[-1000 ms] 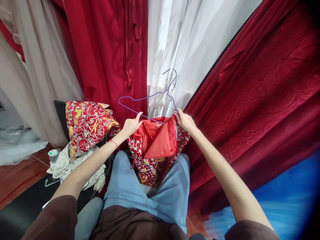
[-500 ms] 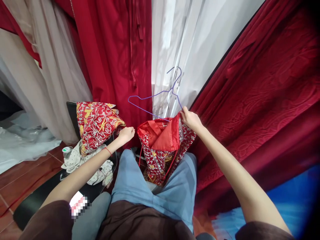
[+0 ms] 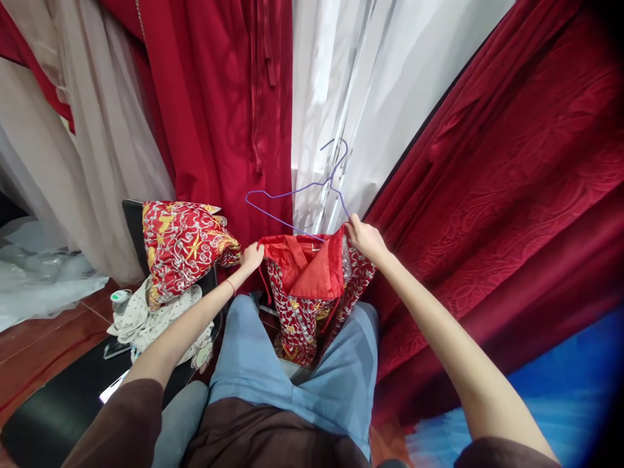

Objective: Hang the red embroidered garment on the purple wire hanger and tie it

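Hands work a red embroidered garment (image 3: 312, 292) that hangs over the person's lap, its plain red lining turned outward. The left hand (image 3: 251, 255) pinches the garment's upper edge at nine o'clock of the opening; the right hand (image 3: 364, 238) pinches the opposite edge at two o'clock, together with the lower end of a purple wire hanger (image 3: 302, 195). The hanger rises toward twelve o'clock, hook up, against white drapes (image 3: 341, 84). At nine o'clock of the left hand, just beside it, a second embroidered piece (image 3: 182, 250) lies on a black chair (image 3: 132, 218), above a spotted cloth (image 3: 141, 318).
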`<state>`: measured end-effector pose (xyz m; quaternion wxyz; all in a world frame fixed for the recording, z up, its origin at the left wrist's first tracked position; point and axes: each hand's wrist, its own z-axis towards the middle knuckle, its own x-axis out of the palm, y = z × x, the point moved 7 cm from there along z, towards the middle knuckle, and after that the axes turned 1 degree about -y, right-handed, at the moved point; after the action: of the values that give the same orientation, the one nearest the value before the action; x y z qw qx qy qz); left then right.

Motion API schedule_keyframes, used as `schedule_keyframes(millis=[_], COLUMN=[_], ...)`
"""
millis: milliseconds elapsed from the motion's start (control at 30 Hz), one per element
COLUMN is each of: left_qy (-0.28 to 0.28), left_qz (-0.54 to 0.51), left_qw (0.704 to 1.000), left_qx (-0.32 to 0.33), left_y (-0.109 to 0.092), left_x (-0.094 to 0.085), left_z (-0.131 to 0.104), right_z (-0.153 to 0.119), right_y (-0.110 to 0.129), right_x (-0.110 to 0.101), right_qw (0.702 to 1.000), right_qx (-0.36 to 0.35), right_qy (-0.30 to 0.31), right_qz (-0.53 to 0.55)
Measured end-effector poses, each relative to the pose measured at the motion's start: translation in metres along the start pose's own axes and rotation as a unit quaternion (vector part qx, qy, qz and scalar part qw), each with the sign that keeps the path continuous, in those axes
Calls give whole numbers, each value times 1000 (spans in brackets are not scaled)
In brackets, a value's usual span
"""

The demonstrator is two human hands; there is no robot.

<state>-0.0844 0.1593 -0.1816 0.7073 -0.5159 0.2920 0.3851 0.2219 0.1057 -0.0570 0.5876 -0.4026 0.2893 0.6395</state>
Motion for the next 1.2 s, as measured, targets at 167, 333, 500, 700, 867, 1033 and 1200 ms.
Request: schedule_keyframes(millis=[167,333,500,700,867,1033,1200], left_qy=[-50,-110,-120,-164,-214,-314,-277], left_qz=[10,-8,13,63,-106,-242,-283], left_qw=[997,989,987,982,971,909,900], left_qx=[-58,-94,-101,-66,-18,126,182], left_y=[-20,-13,6,-12,-59,-93,-76], left_x=[-51,-111,-151,-168,-163,-162,-149], left_z=[24,60,80,87,92,75,70], right_z=[-1,-4,-4,-4,-5,-8,-10], right_y=[-5,-5,3,3,-12,-23,-20], right_x=[0,-4,-2,2,-4,-11,-10], right_qw=[1000,1000,999,996,992,990,996], right_qx=[8,-3,2,8,7,9,10], right_qy=[-13,-19,-19,-21,-24,-30,-40], right_qz=[11,-4,-44,-92,-127,-139,-81])
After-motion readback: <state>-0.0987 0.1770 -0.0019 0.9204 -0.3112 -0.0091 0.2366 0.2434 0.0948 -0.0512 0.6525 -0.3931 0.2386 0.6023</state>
